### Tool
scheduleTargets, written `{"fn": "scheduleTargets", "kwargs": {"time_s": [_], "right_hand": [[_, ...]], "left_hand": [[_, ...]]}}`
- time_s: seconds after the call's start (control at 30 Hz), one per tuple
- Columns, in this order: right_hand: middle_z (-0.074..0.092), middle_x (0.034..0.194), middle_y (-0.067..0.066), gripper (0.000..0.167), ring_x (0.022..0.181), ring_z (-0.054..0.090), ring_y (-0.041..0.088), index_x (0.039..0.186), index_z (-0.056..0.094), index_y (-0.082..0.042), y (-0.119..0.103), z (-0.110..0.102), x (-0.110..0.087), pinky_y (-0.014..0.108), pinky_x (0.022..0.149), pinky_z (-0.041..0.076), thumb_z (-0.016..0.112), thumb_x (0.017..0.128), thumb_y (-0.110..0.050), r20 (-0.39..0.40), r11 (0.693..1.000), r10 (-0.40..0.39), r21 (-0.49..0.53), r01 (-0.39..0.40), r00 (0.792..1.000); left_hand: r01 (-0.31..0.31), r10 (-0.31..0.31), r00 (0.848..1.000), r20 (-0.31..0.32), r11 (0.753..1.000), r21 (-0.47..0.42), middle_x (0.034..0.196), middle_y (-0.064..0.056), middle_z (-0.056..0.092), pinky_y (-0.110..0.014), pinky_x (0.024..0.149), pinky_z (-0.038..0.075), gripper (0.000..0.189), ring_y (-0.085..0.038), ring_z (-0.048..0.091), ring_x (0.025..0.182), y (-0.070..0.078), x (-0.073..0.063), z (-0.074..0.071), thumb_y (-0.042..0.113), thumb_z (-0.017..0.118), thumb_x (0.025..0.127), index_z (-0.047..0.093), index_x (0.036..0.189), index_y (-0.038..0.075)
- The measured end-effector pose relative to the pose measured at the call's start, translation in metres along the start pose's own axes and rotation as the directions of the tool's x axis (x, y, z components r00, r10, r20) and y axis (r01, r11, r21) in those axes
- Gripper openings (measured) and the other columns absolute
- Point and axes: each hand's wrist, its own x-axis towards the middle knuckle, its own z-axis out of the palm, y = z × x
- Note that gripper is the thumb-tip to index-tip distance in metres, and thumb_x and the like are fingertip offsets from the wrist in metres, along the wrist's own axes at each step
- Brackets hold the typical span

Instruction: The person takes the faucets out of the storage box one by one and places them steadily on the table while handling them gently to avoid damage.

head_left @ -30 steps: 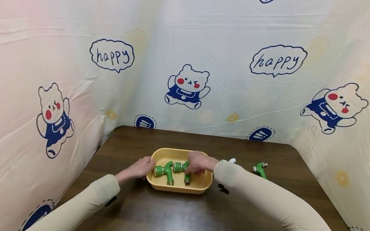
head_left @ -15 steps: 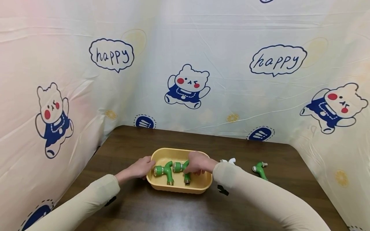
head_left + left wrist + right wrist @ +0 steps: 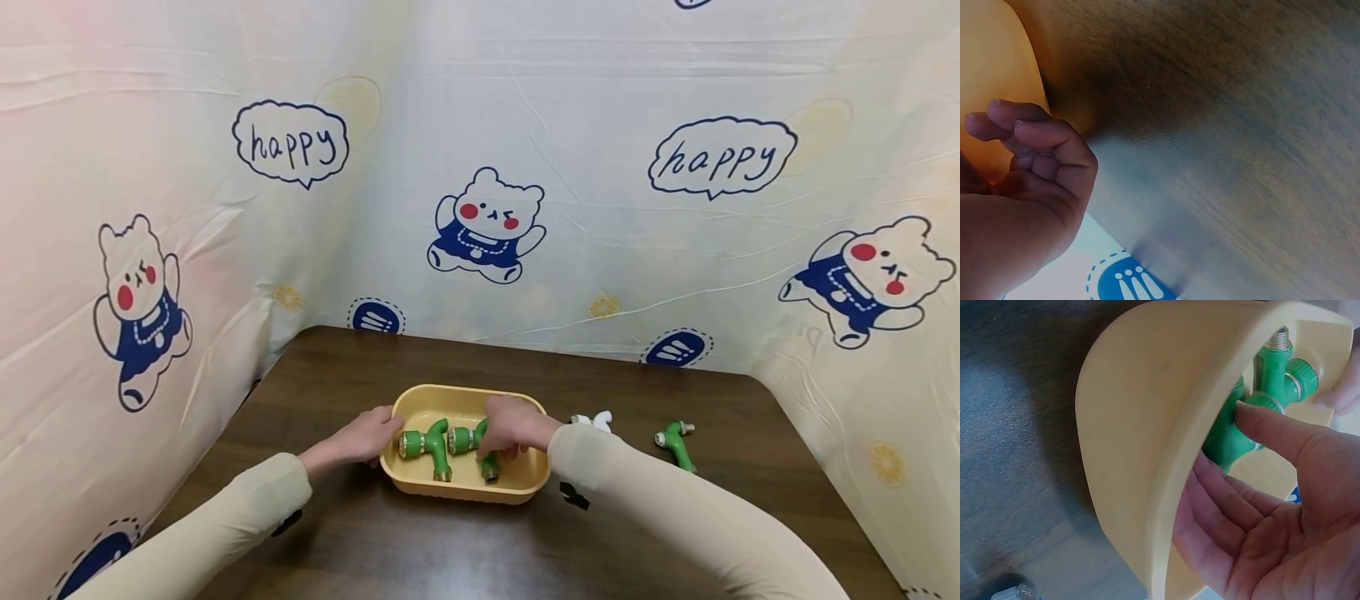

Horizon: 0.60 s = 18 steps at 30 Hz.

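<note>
A yellow plastic tub sits on the table with two green faucets in it. My left hand holds the tub's left rim; in the left wrist view its fingers curl against the outer wall. Inside the tub, my right hand grips the right-hand green faucet between thumb and fingers, hiding part of its body. Beside it lies the other green faucet, its knob towards the left, untouched by either hand.
To the right of the tub a white faucet lies partly behind my right forearm. Farther right is another green faucet. Printed cloth hangs around the back and sides of the brown wooden table.
The lower end of the gripped faucet has shifted slightly to the right, and my right hand has moved a little with it. My left hand stays on the rim.
</note>
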Motion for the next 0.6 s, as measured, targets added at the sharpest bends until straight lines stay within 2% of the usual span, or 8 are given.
{"fn": "scheduleTargets", "kwargs": {"time_s": [0.2, 0.4, 0.6], "right_hand": [[0.072, 0.069, 0.012, 0.029, 0.065, 0.074, 0.027, 0.070, 0.066, -0.009, -0.0018, -0.0018, -0.0025, 0.044, 0.068, 0.063, 0.091, 0.083, -0.019, 0.016, 1.000, 0.003, 0.016, -0.003, 1.000], [0.074, 0.072, 0.015, 0.029, 0.069, 0.076, 0.030, 0.070, 0.067, -0.007, -0.0024, -0.0010, -0.0039, 0.044, 0.067, 0.063, 0.091, 0.082, -0.018, 0.021, 1.000, 0.006, 0.023, -0.006, 1.000], [0.074, 0.073, 0.014, 0.029, 0.068, 0.075, 0.029, 0.074, 0.068, -0.008, -0.0017, 0.0019, -0.0008, 0.043, 0.062, 0.063, 0.092, 0.082, -0.020, 0.035, 0.999, 0.038, 0.017, -0.038, 0.999]], "left_hand": [[-0.006, 0.006, 1.000, -0.006, 1.000, 0.006, 0.062, -0.010, 0.060, -0.027, 0.041, 0.041, 0.033, -0.014, 0.049, 0.042, 0.0020, -0.0002, -0.0006, 0.014, 0.035, 0.111, 0.055, 0.124, -0.007], [-0.006, 0.006, 1.000, -0.006, 1.000, 0.008, 0.062, -0.010, 0.060, -0.027, 0.041, 0.042, 0.033, -0.014, 0.049, 0.043, 0.0013, 0.0002, -0.0009, 0.014, 0.035, 0.111, 0.055, 0.125, -0.007], [-0.001, 0.001, 1.000, -0.002, 1.000, -0.003, 0.063, -0.010, 0.060, -0.028, 0.041, 0.041, 0.034, -0.014, 0.050, 0.043, -0.0009, 0.0005, 0.0000, 0.015, 0.035, 0.110, 0.054, 0.129, -0.007]]}}
